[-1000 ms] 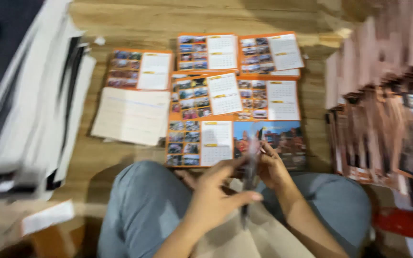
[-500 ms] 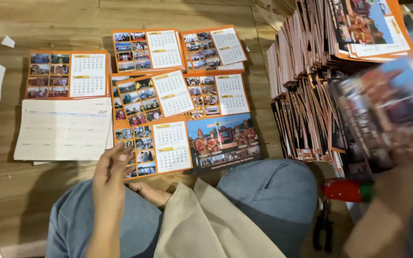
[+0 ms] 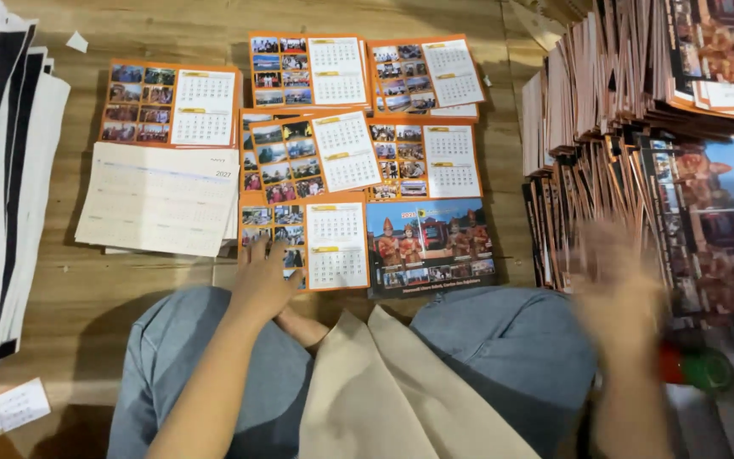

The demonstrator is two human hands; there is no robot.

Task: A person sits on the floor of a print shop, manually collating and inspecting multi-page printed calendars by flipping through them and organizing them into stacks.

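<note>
I sit cross-legged on a wooden floor with orange calendar pages (image 3: 337,161) laid out in small piles before my knees. My left hand (image 3: 263,280) rests flat, fingers spread, on the lower edge of the nearest orange calendar page (image 3: 316,245). A blue cover sheet with costumed figures (image 3: 429,246) lies just right of it. My right hand (image 3: 615,289) is blurred with motion at the right, over the front of a tall stack of printed sheets (image 3: 639,144). Whether it holds a sheet is unclear.
A pale single-sheet calendar pile (image 3: 159,200) lies at the left of the layout. Stacks of white and black sheets (image 3: 2,170) line the far left. A red and green object (image 3: 694,367) lies by my right knee. Beige cloth (image 3: 384,391) covers my lap.
My right hand, which held up a blurred printed sheet at the right, has dropped lower onto the stack's front. My left hand has moved forward onto the nearest calendar page.
</note>
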